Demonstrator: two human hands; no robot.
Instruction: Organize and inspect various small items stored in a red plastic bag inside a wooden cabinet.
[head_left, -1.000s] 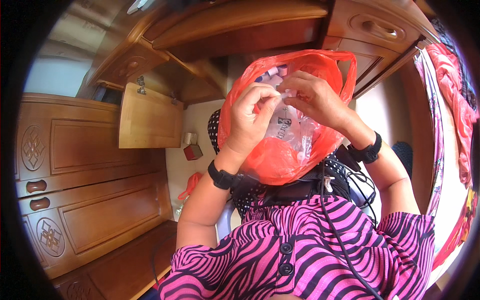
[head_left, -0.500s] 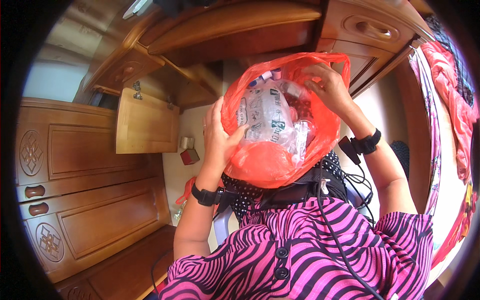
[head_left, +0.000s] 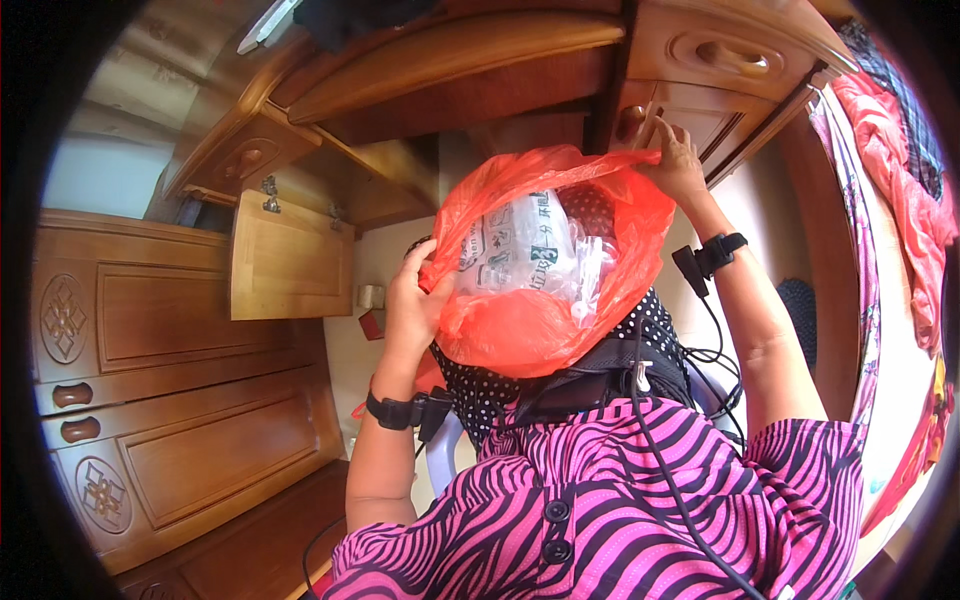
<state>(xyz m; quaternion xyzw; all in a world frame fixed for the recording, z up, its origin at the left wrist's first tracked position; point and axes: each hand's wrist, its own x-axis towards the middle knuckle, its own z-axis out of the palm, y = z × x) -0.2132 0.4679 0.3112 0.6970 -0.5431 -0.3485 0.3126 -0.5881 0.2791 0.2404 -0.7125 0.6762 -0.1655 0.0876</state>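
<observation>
A red plastic bag (head_left: 520, 335) rests at my lap with its mouth spread. The left rim is gripped by my left hand (head_left: 408, 305), thumb on the inside and fingers around the outside. At the far right corner, my right hand (head_left: 680, 165) pinches the edge of the bag between thumb and fingers. Within the bag lies a crumpled clear plastic bag (head_left: 515, 245) with dark and green print. Beside it are a smaller clear packet (head_left: 588, 285) and something dark with spots (head_left: 592, 205). The bottom of the bag is hidden.
Ahead stands a wooden desk (head_left: 460, 75) with an open cabinet door (head_left: 290, 255) at its left. Wooden cabinets (head_left: 210, 390) line the left side. Pink cloth (head_left: 880, 140) lies at the right. Black cables (head_left: 715, 370) hang by my right side.
My right hand has come out of the bag's mouth to its far right corner and pulled that edge outward. The far rim has sunk over the contents. My left hand keeps hold of the left rim.
</observation>
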